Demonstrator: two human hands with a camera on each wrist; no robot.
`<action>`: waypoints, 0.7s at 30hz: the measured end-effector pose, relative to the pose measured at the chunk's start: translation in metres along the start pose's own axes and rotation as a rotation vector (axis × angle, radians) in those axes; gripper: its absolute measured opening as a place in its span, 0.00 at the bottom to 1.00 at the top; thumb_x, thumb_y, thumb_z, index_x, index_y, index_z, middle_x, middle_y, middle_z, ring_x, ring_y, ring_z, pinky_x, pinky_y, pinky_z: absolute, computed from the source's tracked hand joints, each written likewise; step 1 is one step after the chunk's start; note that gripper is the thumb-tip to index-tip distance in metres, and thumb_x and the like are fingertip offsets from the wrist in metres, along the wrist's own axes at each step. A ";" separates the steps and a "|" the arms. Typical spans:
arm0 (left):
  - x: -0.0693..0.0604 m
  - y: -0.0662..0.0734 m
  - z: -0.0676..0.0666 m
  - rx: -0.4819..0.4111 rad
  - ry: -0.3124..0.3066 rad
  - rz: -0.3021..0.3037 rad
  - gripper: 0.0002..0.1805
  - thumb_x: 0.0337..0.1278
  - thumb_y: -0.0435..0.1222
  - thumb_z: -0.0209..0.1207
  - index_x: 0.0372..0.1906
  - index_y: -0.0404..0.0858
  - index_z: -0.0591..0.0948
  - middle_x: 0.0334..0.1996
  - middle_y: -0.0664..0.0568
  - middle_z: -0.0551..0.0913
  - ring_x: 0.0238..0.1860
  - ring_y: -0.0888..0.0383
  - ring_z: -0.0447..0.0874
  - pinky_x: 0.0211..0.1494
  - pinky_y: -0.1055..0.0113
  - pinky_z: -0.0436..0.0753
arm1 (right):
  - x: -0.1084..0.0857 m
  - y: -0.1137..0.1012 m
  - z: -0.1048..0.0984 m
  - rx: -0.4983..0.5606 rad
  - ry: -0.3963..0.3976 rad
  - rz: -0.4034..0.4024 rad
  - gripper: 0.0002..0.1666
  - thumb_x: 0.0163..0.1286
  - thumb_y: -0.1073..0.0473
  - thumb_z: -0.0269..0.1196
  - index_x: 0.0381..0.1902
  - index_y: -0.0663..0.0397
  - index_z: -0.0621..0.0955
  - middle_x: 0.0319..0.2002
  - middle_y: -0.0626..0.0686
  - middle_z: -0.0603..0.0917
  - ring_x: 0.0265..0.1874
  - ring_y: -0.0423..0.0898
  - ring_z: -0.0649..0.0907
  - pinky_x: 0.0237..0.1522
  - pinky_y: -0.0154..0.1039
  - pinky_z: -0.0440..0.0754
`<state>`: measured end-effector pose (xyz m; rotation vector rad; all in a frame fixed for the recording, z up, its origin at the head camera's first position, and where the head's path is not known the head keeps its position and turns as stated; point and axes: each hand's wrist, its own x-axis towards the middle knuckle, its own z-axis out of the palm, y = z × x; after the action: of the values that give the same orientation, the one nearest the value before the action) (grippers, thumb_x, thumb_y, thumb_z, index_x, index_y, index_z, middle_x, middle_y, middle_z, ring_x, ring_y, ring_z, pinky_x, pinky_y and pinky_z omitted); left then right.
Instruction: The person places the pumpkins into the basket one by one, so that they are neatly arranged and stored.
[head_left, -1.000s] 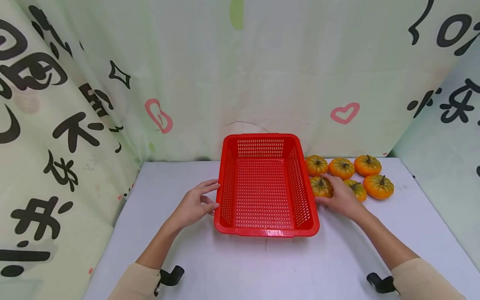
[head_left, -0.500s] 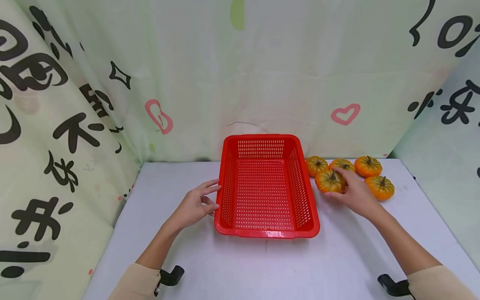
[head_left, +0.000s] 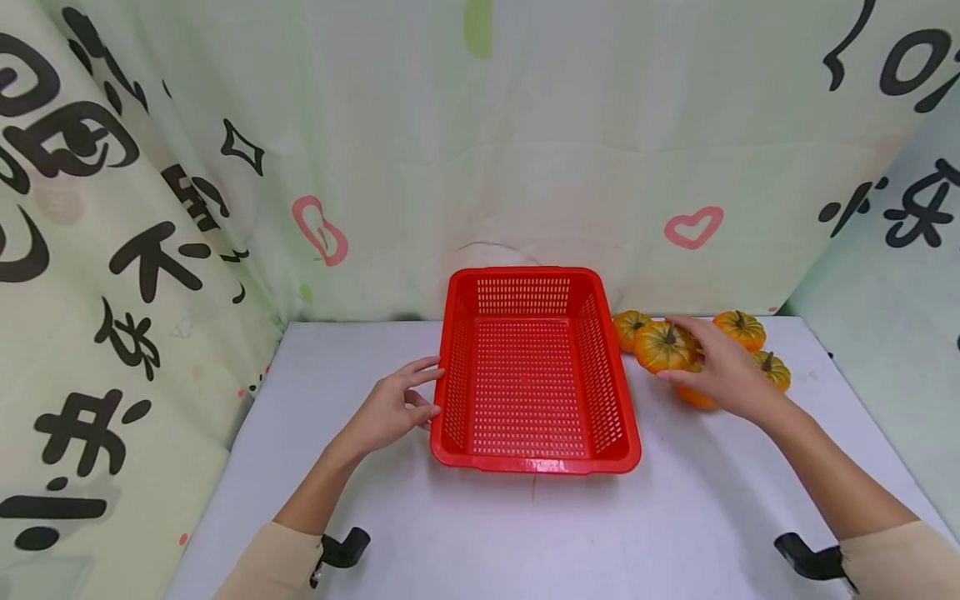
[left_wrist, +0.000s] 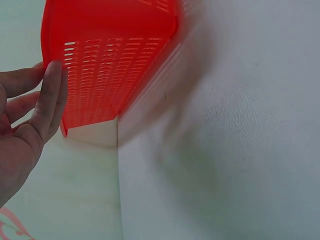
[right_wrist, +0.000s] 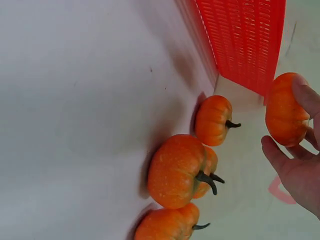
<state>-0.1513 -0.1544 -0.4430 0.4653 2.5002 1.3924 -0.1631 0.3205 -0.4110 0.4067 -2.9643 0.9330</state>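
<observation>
A red plastic basket (head_left: 528,392) with perforated walls stands on the white table. My left hand (head_left: 393,404) holds its left rim, fingertips on either side of the edge in the left wrist view. My right hand (head_left: 720,371) grips a small orange pumpkin (head_left: 663,346) between thumb and fingers, raised beside the basket's right side. In the right wrist view this held pumpkin (right_wrist: 286,110) is off the table, apart from the others. Several more pumpkins sit beneath and behind the right hand, including one near the back (head_left: 630,329). The hand partly hides some of them.
More pumpkins lie to the right, one at the back (head_left: 741,329) and one in front of it (head_left: 772,369). A pale curtain (head_left: 375,167) with black lettering and pink hearts hangs behind the table (head_left: 525,533).
My right hand has picked up a pumpkin from beside the basket, raised it and drawn it slightly right. The left hand and basket have stayed in place.
</observation>
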 end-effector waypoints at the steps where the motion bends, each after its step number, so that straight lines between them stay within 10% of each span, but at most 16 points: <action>1: 0.000 0.000 0.000 0.000 0.001 -0.001 0.33 0.61 0.27 0.69 0.72 0.35 0.75 0.77 0.46 0.68 0.35 0.60 0.87 0.41 0.66 0.90 | 0.001 -0.002 -0.001 0.000 -0.005 -0.010 0.51 0.63 0.52 0.76 0.76 0.62 0.65 0.70 0.69 0.69 0.66 0.69 0.69 0.59 0.74 0.76; 21: -0.001 0.002 0.000 -0.016 -0.004 -0.006 0.33 0.61 0.27 0.68 0.72 0.34 0.75 0.77 0.47 0.67 0.35 0.59 0.87 0.42 0.66 0.90 | 0.052 -0.044 0.010 0.036 -0.135 0.042 0.53 0.64 0.47 0.75 0.79 0.56 0.63 0.75 0.66 0.67 0.71 0.65 0.70 0.62 0.66 0.79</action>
<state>-0.1500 -0.1541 -0.4408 0.4561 2.4828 1.4068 -0.2018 0.2676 -0.3898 0.4260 -3.0929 1.0026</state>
